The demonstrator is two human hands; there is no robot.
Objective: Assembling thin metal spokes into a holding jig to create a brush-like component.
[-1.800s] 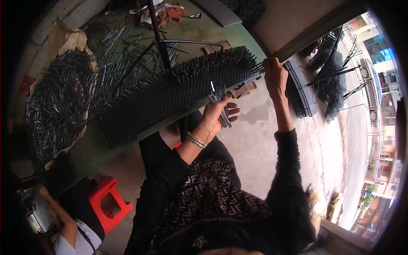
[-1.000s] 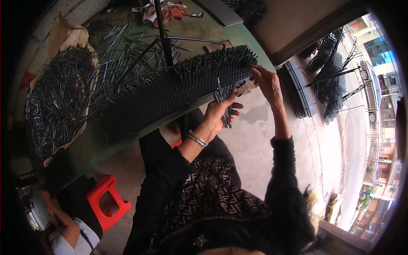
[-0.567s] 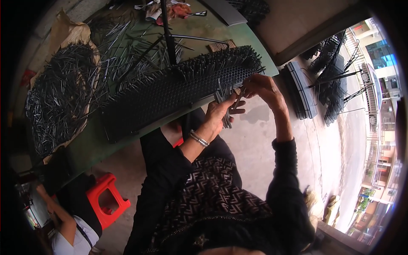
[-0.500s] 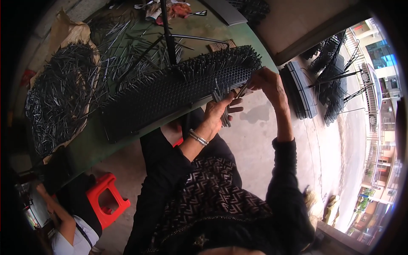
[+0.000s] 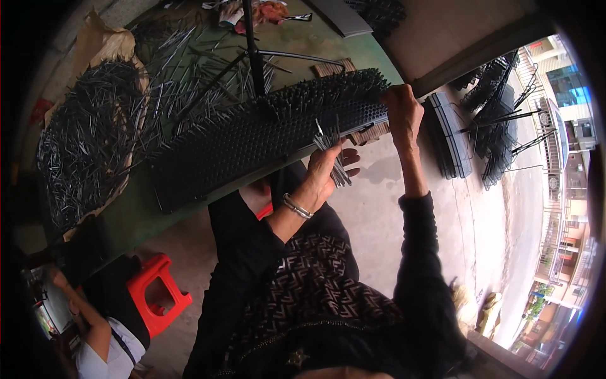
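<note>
A long black panel (image 5: pixel 246 146) full of small holes lies along the table's near edge. Short dark sticks (image 5: pixel 328 90) stand packed in its far rows, thickest toward the right end. My left hand (image 5: pixel 317 175), with a bracelet at the wrist, grips a loose bundle of thin dark sticks (image 5: pixel 329 144) by the panel's near edge, some fingers spread. At the panel's right end my right hand (image 5: pixel 404 115) is closed, its fingertips by the upright sticks; what they pinch is hidden.
Many loose sticks lie on the green table (image 5: pixel 148 221) and heap on brown paper (image 5: pixel 104 50) at left. A black metal stand (image 5: pixel 255 66) rises behind the panel. A red stool (image 5: pixel 161 294) and another person (image 5: pixel 104 347) are at lower left; black racks (image 5: pixel 499 120) stand right.
My right hand has moved from near the bundle up and slightly right to the panel's end, its fingers curled tighter. My left hand still grips the sticks, almost in place.
</note>
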